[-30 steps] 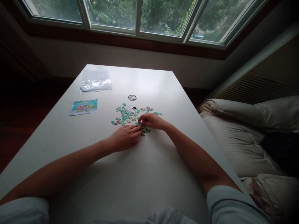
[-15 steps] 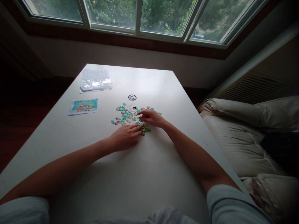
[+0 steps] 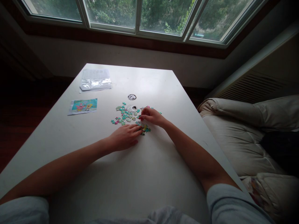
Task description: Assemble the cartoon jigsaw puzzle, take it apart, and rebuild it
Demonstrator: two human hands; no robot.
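Small jigsaw pieces (image 3: 126, 116), mostly teal and green with some pink, lie scattered over the middle of the white table. My left hand (image 3: 125, 137) rests flat on the tabletop with its fingers stretched out, the tips touching the left side of a small joined section of puzzle (image 3: 145, 128). Just beyond that section, my right hand (image 3: 152, 116) is closed in a pinch. A small dark jigsaw piece (image 3: 140, 117) shows at its fingertips, partly hidden by them. Some loose pieces behind the right hand are covered from view.
A picture sheet (image 3: 84, 106) with cartoon figures lies at the left of the table (image 3: 144, 180). Behind it is a clear plastic sleeve with papers (image 3: 96, 80). Two round holes or discs (image 3: 132, 97) show near the pieces. A padded sofa (image 3: 238, 137) stands at the right.
My right hand's stretched index finger has drawn back and curled in, so its fingers now pinch at a piece. The left hand stays where it was.
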